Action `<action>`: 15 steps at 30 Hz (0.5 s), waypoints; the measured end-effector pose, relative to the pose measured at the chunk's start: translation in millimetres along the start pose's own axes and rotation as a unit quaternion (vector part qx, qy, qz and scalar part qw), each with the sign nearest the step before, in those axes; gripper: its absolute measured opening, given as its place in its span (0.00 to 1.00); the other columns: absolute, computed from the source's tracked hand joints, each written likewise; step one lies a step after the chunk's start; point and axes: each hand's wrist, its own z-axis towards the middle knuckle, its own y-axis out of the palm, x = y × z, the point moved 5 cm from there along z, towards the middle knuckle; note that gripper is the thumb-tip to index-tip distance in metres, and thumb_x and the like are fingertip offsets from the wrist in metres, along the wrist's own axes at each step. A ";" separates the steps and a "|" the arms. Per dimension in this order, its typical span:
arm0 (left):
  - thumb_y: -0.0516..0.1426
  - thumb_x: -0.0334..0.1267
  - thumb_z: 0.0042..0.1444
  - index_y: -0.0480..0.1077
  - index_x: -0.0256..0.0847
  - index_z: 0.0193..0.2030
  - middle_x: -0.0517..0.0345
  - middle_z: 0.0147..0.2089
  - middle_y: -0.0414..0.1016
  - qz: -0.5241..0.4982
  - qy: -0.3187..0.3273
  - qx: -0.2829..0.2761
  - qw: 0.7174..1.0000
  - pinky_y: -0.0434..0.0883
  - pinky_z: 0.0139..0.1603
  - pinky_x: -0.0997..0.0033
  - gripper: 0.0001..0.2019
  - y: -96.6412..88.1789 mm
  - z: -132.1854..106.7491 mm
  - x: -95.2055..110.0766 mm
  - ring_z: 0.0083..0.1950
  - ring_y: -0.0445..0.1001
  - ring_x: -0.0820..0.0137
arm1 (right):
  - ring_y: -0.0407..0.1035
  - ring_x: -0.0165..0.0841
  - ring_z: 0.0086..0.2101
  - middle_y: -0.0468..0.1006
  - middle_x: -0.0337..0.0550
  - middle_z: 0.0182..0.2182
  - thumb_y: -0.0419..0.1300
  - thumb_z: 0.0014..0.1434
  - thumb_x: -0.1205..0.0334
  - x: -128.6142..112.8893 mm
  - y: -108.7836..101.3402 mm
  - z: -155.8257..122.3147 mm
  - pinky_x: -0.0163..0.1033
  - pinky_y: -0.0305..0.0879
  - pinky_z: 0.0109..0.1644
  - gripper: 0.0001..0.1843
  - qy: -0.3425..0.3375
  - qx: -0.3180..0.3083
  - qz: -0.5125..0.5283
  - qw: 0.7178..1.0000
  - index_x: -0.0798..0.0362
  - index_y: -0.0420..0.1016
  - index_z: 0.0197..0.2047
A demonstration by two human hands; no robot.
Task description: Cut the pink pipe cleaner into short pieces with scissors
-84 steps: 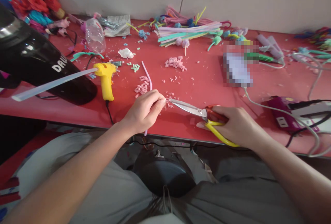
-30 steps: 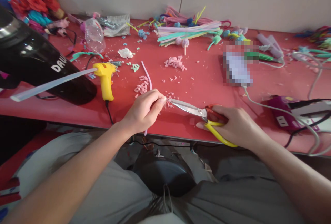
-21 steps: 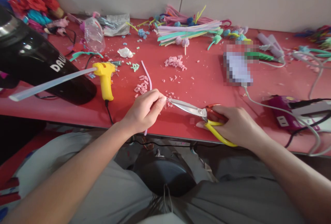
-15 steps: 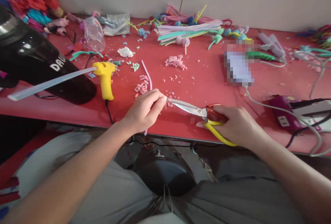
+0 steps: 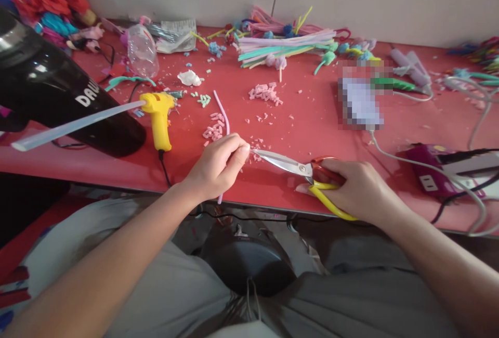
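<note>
My right hand (image 5: 356,190) grips scissors (image 5: 283,161) with one red and one yellow handle; their blades look closed and point left. Just off the tips is my left hand (image 5: 220,164), thumb and forefinger pinched together. What the pinch holds is too small to make out. A bent lilac pipe cleaner (image 5: 221,108) runs beneath that hand, its lower end showing at the table edge. Short pink pieces (image 5: 213,128) lie behind the left hand, and pink clippings (image 5: 258,157) are scattered under the scissor tips.
At left stand a yellow glue gun (image 5: 159,122) and a black bottle (image 5: 70,88). Farther back lie another pink pile (image 5: 265,93), green pieces (image 5: 203,100) and bundled pipe cleaners (image 5: 284,47). A blurred device (image 5: 360,101) with a cable and a purple power strip (image 5: 429,171) occupy the right.
My left fingertips have shifted very slightly left, away from the scissor tips. The scissors and my right hand look almost unmoved.
</note>
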 end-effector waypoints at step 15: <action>0.48 0.33 0.68 0.58 0.40 0.29 0.62 0.28 0.60 -0.001 0.001 -0.003 1.000 0.62 0.33 0.71 0.13 1.0 -0.3 -0.4 0.30 0.61 0.75 | 0.43 0.28 0.22 0.55 0.34 0.17 0.59 0.46 0.26 -3.5 -2.7 0.5 0.37 0.48 0.23 0.35 -0.016 0.014 -0.011 1.000 0.48 0.51 0.21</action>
